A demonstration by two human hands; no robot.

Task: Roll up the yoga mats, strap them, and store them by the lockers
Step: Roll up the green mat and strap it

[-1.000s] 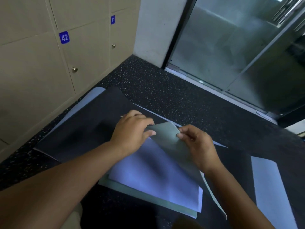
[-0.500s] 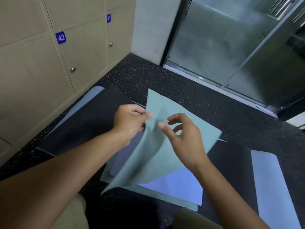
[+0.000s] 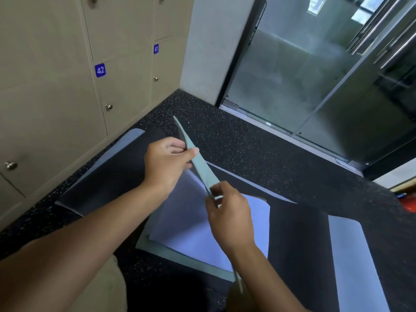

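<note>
A thin grey-green mat [image 3: 202,170] is lifted on edge above the floor, and both hands grip it. My left hand [image 3: 167,164] pinches its upper part; my right hand [image 3: 228,216] pinches its lower edge. Under it lies a lavender mat [image 3: 198,230] on a grey-green layer [image 3: 180,255]. A black mat with a lavender underside [image 3: 105,174] lies flat along the lockers [image 3: 56,86]. Another black and lavender mat [image 3: 351,255] lies at the right.
Beige lockers numbered 42 and 41 line the left wall. A glass sliding door [image 3: 315,75] stands ahead on the right. The floor [image 3: 247,143] is black speckled rubber. A red object [image 3: 410,207] peeks in at the right edge.
The grey-green mat, first folded low over the lavender one, was lifted and opened, and now stands edge-on. My right hand has come back to grip it. The head camera tilted upward.
</note>
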